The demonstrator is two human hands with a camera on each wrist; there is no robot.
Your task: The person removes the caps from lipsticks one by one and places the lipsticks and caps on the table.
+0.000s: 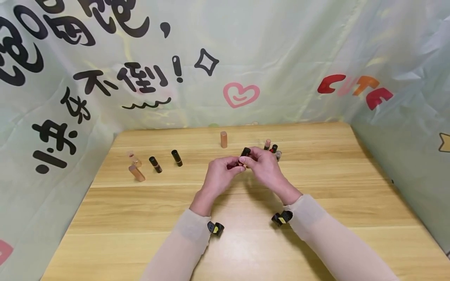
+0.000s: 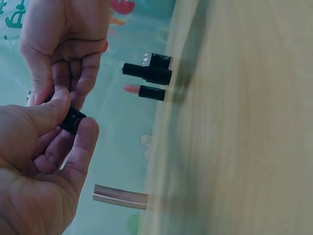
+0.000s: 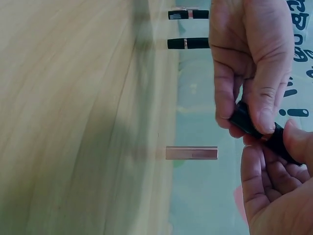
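A black lipstick tube with a thin gold band [image 3: 247, 119] is held between both hands above the middle of the table. My left hand [image 1: 222, 173] pinches one end of it with thumb and fingers. The other end is gripped by my right hand [image 1: 267, 167], its black tip poking up past the fingers in the head view. Just beyond the right hand stand an uncapped pink lipstick [image 2: 152, 92], a black tube [image 2: 146, 73] and a small silvery-black one [image 2: 159, 60]. A copper-coloured tube [image 1: 224, 139] stands upright behind the hands.
Toward the table's left side are two black tubes [image 1: 177, 157], another copper tube [image 1: 136, 173] and a clear pinkish one [image 1: 134, 160]. The wooden table [image 1: 246, 249] meets a printed cloth backdrop [image 1: 288, 50] at the back and sides.
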